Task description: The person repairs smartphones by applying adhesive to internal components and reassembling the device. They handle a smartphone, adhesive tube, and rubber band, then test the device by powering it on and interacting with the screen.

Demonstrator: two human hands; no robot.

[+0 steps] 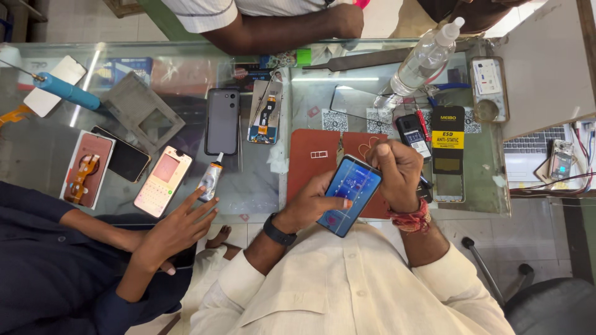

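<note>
L hand: cupped under smartphone, thumb on lit blue screen, fingers wrapped behind.
R hand: curled shut over phone's top edge; anything pinched inside can't tell.
Phone: tilted, above near edge of glass table, over red-brown mat.
Nearby: co-worker's hand touching small tube, near-left; clear bottle far-right.

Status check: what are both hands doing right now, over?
Left hand grips phone. Right hand fisted at its top edge. Another person's hand beside a glue tube, apart.
</note>
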